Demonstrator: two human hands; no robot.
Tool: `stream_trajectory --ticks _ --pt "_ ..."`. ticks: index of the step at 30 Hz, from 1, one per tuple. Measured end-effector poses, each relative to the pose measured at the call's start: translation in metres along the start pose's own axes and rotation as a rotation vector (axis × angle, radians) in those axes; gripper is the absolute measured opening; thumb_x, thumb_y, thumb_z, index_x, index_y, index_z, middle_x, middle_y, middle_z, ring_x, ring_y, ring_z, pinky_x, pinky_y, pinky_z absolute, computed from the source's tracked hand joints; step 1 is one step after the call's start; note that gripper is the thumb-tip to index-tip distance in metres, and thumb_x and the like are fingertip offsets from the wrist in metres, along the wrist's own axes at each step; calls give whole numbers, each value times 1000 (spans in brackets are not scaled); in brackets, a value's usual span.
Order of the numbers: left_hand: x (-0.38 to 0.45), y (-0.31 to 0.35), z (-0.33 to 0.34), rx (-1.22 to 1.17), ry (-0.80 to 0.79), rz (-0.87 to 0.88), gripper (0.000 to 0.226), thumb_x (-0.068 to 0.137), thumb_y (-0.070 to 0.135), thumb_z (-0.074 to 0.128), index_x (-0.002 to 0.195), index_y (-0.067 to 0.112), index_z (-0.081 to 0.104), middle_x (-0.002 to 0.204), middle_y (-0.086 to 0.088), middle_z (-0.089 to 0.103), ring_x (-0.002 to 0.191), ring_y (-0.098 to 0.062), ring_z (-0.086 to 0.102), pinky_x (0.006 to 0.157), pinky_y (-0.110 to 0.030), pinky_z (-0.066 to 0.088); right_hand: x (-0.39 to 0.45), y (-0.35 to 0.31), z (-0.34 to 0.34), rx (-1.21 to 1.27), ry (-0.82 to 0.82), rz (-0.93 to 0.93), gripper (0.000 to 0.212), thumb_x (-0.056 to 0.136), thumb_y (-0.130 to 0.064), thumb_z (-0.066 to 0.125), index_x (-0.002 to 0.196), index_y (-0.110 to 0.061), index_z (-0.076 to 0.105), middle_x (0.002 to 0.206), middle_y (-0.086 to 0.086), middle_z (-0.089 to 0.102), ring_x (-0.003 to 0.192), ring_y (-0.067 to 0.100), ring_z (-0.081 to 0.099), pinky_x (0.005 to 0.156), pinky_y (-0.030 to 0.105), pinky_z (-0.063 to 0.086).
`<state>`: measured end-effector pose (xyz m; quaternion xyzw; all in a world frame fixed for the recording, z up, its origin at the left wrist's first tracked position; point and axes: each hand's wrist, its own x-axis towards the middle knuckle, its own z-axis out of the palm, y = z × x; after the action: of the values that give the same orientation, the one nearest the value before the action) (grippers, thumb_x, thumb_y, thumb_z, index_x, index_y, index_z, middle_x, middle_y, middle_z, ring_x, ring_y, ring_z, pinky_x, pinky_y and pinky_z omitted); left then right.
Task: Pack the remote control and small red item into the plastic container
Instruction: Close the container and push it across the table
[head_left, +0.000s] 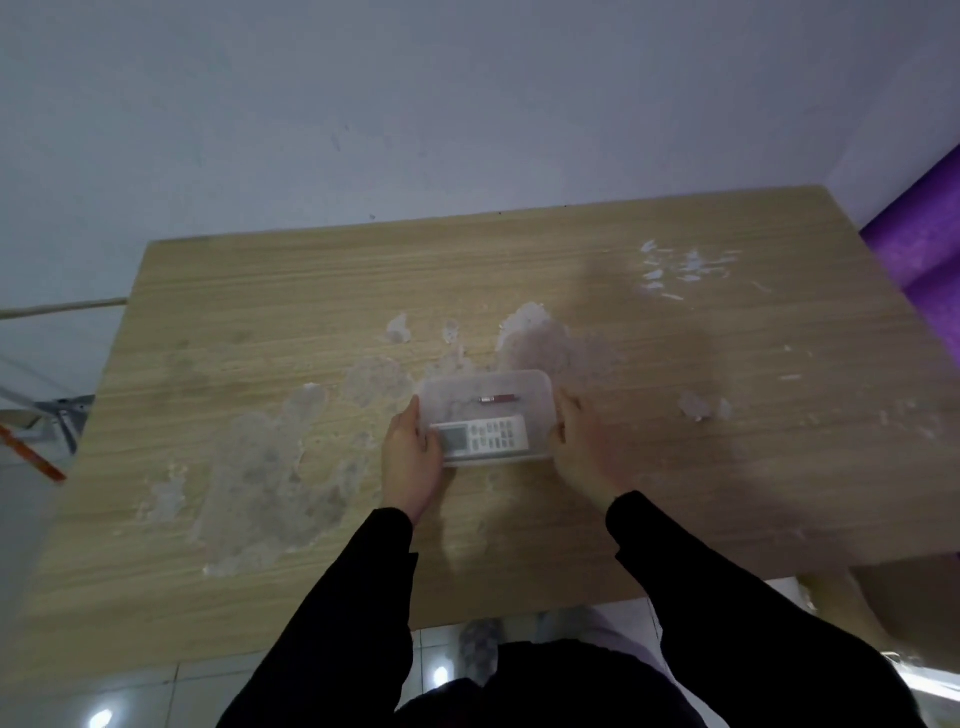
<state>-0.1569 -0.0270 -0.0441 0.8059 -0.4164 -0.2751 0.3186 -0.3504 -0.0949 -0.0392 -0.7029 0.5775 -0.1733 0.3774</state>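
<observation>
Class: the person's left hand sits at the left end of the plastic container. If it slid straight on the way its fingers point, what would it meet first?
The left hand already touches the plastic container; going on, it probably just pushes that left wall.

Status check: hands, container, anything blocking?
Left hand and right hand grip the container ends. Remote and red item inside. Nothing blocking.

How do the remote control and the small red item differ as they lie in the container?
The remote control is white, wide and buttoned, along the near wall; the small red item is thin, dark red and silver-tipped, nearer the far wall. Both lie flat, lengthwise, inside the plastic container.
</observation>
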Motion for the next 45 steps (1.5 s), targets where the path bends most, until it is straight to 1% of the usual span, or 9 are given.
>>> stream_trajectory --ticks 4,12,17,21,24,31,36,40,45 --pt "-5 1 1 14 60 65 58 90 10 51 143 5 28 142 -20 40 130 -34 38 109 -38 31 9 1 3 -205 40 -153 54 95 -19 45 144 -7 22 154 16 23 141 30 20 116 39 19" --pt "15 21 12 358 38 365 56 93 24 49 143 8 30 150 -19 35 141 -34 27 114 -51 24 33 5 22 -497 -131 -253 66 97 -44 29 147 -13 -1 160 11 -1 147 23 -5 120 45 5" --pt "26 7 24 466 -84 449 62 96 37 38 148 12 16 158 -12 20 147 -26 9 119 -47 9 33 7 26 -496 -117 -259 68 96 -49 27 148 -14 0 160 10 -1 147 21 -5 120 44 4" --pt "29 1 26 443 -77 468 66 92 46 29 148 15 15 159 -10 19 147 -21 4 120 -47 10 36 6 26 -541 -112 -266 70 96 -49 30 147 -11 2 160 13 3 147 25 -1 118 42 -1" --pt "30 -2 27 427 -84 450 67 91 49 29 149 17 16 159 -9 19 148 -22 6 120 -47 11 41 0 29 -567 -105 -295 73 94 -48 35 146 -6 7 158 18 9 147 29 4 117 43 -4" --pt "31 3 30 527 -108 466 71 90 49 25 147 7 22 155 -19 26 146 -30 15 120 -46 16 47 3 33 -568 -119 -462 65 95 -44 36 147 -15 12 158 11 17 147 24 7 121 46 6" --pt "35 2 18 276 -88 511 61 87 39 43 140 10 37 147 -14 42 142 -27 27 119 -39 18 48 5 32 -537 -113 -475 68 91 -49 40 146 -18 16 156 8 24 146 23 14 120 47 9" --pt "33 5 15 243 -103 489 65 84 39 39 142 10 35 151 -14 36 144 -27 21 119 -42 15 45 2 28 -531 -118 -479 73 90 -58 39 146 -18 16 157 8 22 146 22 13 121 45 6" --pt "11 -8 15 400 -107 579 54 93 41 33 140 14 37 153 -12 34 145 -26 22 119 -47 14 46 -1 23 -538 -165 -480 78 90 -58 41 148 -17 10 159 8 14 147 22 6 120 42 0"
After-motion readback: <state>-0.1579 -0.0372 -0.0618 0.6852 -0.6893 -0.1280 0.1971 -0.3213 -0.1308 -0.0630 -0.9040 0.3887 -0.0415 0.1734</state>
